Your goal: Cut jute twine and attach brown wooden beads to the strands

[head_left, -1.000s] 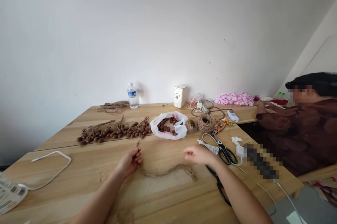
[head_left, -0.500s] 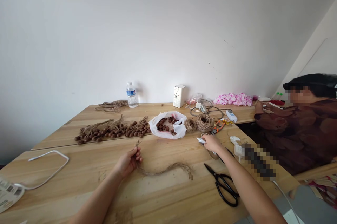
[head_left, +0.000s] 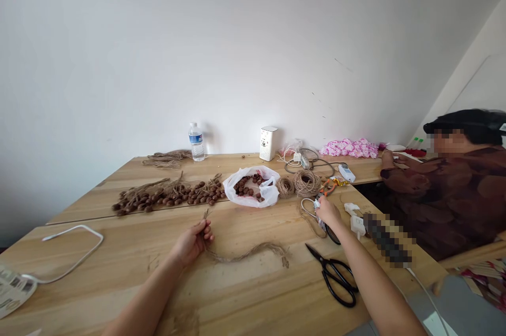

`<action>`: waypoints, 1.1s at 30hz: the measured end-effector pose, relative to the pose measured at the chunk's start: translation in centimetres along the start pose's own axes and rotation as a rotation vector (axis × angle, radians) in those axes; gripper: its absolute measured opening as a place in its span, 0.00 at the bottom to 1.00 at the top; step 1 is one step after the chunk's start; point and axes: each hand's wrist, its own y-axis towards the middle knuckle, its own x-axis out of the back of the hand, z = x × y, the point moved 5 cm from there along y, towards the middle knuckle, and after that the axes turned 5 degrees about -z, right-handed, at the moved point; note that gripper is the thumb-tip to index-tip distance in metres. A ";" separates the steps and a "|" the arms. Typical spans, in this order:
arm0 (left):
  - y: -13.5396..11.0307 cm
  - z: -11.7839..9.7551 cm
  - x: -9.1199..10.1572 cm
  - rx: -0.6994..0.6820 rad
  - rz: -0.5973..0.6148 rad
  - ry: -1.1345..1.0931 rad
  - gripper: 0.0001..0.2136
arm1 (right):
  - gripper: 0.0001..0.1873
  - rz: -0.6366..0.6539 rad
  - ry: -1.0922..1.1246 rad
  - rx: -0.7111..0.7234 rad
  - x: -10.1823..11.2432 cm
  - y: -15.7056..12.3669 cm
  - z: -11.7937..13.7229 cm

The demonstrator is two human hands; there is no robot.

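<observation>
My left hand is closed round one end of a bundle of brown twine, whose tips stick up above the thumb. The rest of the bundle lies in a wave across the table to the right. My right hand reaches to the right side of the table, fingers bent down by a small white piece and a white cable loop. What its fingers grip is mostly hidden. Just beyond them lie orange-handled pliers. Black scissors rest nearer, under the right forearm's left side.
A white plastic bag holds brown beads beside twine rolls. Beaded twine stems lie left of it. A water bottle and white box stand by the wall. Another person sits at the right.
My right hand has moved a little to the right, and the small white piece has shifted with it. More of the white cable loop shows now. My left hand keeps the twine in place.
</observation>
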 end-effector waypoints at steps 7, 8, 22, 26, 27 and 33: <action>-0.2 -0.1 -0.1 0.016 -0.009 -0.028 0.09 | 0.10 -0.048 -0.042 0.231 0.0 -1.8 3.5; -0.2 -0.1 -0.1 0.020 -0.011 -0.033 0.09 | 0.08 -0.029 -0.034 0.247 -0.3 -1.9 3.8; -1.6 -0.3 -2.5 -0.034 0.075 -0.051 0.08 | 0.16 -0.011 0.727 0.253 4.9 -3.9 9.7; -5.2 0.1 -6.6 -0.124 0.248 -0.066 0.05 | 0.14 0.321 1.148 0.400 4.5 -9.0 18.4; -6.1 0.3 -7.4 -0.148 0.293 -0.061 0.04 | 0.14 0.459 1.290 0.400 3.9 -10.5 20.5; -8.2 0.7 -8.0 -0.263 0.248 -0.066 0.08 | 0.12 0.361 1.430 0.314 2.3 -14.3 24.3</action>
